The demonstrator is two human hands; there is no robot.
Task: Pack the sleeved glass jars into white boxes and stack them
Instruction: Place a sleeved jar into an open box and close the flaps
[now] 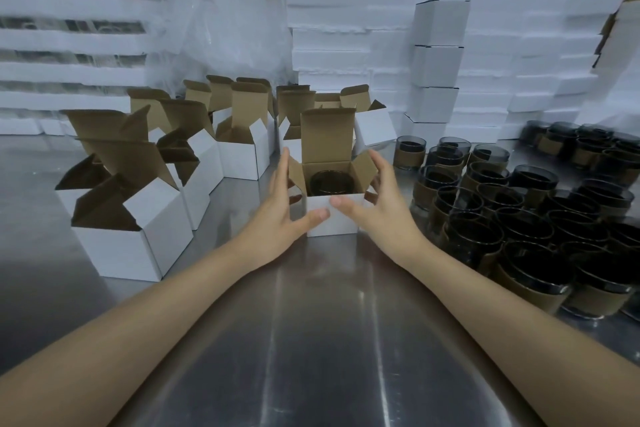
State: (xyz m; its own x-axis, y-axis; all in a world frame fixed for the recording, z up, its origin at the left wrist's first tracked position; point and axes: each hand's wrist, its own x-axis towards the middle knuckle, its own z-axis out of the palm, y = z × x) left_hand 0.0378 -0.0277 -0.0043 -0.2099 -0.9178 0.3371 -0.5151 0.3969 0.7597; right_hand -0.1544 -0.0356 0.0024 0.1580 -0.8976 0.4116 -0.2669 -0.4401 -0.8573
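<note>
Jar (327,182) is seated inside the open white box (332,215), mid-way across the steel table (329,322). Only its dark rim is seen from above; the sleeve cannot be made out in there. Box is flanked by both hands. Left hand (280,208) is laid along the left wall with fingers straight, thumb pressed on the front face. Right hand (381,204) is spread wide at the right side, fingertips at the right side flap (365,166), thumb at the front face. Nothing is clamped by either hand: the box is bracketed, not gripped. Lid flap (327,135) stands upright at the back, and the left side flap (294,173) is splayed outward. Handling, as judged: the box is thin corrugated card, light and easily dented, so pressure is best kept low and near the corners. Flaps are to be folded at their creases, side flaps first, lid tucked last. Most of the weight is judged to come from the glass, so once closed the box should be lifted by opposite walls or from under, not by the lid. Glass is fragile and slick, so the paper sleeve is likely the better grip zone on the loose sleeved jars (519,218) packed close together at the right, where knocks are a risk. Empty open boxes (166,218) are set at the left. The stack of closed boxes (438,62) stands behind at the right, tall and narrow, so likely toppled if loaded off-centre.
</note>
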